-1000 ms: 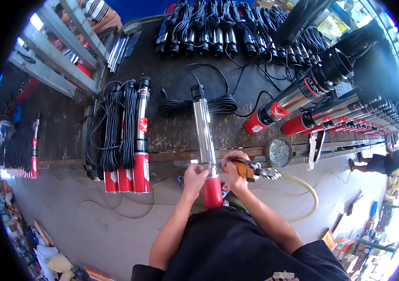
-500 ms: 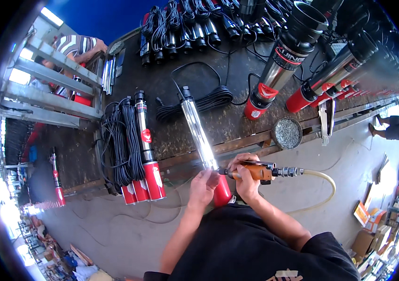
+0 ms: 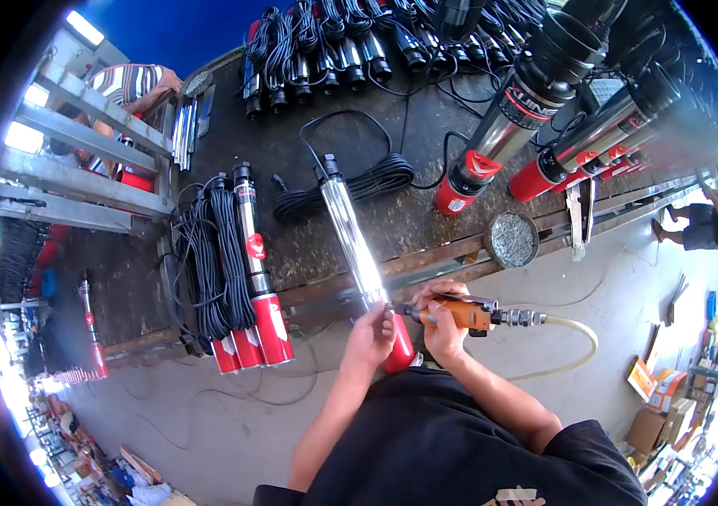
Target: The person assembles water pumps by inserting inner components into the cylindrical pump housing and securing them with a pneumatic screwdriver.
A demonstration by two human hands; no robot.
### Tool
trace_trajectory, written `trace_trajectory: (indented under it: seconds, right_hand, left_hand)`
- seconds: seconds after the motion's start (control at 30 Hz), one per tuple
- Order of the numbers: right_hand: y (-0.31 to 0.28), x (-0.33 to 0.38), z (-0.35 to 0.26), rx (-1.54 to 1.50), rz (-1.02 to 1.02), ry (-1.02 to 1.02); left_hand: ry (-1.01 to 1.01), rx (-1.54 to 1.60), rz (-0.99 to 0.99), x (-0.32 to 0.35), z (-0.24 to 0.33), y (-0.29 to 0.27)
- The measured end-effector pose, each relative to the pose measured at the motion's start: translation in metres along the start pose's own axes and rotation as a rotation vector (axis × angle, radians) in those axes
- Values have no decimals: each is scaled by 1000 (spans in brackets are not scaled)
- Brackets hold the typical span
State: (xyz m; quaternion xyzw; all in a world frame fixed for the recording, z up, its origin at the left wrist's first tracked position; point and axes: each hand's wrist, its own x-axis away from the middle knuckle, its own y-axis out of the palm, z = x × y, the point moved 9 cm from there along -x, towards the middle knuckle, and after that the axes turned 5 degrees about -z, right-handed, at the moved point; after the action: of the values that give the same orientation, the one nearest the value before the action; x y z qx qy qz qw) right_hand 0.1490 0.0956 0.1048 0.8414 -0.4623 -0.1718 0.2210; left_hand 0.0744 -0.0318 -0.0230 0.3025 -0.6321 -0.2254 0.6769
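I see the long cylinder of shiny silver metal with a red lower end (image 3: 354,244) slanting through the middle of the frame, its black-capped top up and to the left, its red end down by the black shirt (image 3: 451,430). My left hand (image 3: 371,336) is at its lower part, fingers bent inward beside the tool's tip; I cannot tell whether they pinch anything. My right hand (image 3: 443,325) has its fingers wrapped around an orange-bodied power tool with a dark nose (image 3: 467,315), which lies crosswise and points left at the cylinder. I cannot tell whether its tip touches. A pale flexible hose (image 3: 592,337) curves from the tool's rear at right of centre.

Above the tool, a round bowl of small grey metal pieces (image 3: 513,266) sits at the edge of the dark, worn bench (image 3: 245,152). A coiled black cable (image 3: 371,181) lies by the cylinder's upper part. At left of centre are red-ended cylinders bundled with black cable (image 3: 228,270); a thicker silver, black and red cylinder (image 3: 502,126) stands at upper right. In the upper left, a person in a striped top (image 3: 135,80) is behind a grey metal frame (image 3: 89,177).
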Motion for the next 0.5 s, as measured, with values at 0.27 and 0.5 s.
trace_trajectory:
  seconds: [0.27,0.5]
  right_hand:
    - [13,-14,35,302,-216,-130]
    - [-2,-25,53,295,-187,18]
  left_hand:
    - [-51,-48,114,-28,22,-13]
    - [934,-423,-265,162,168,153]
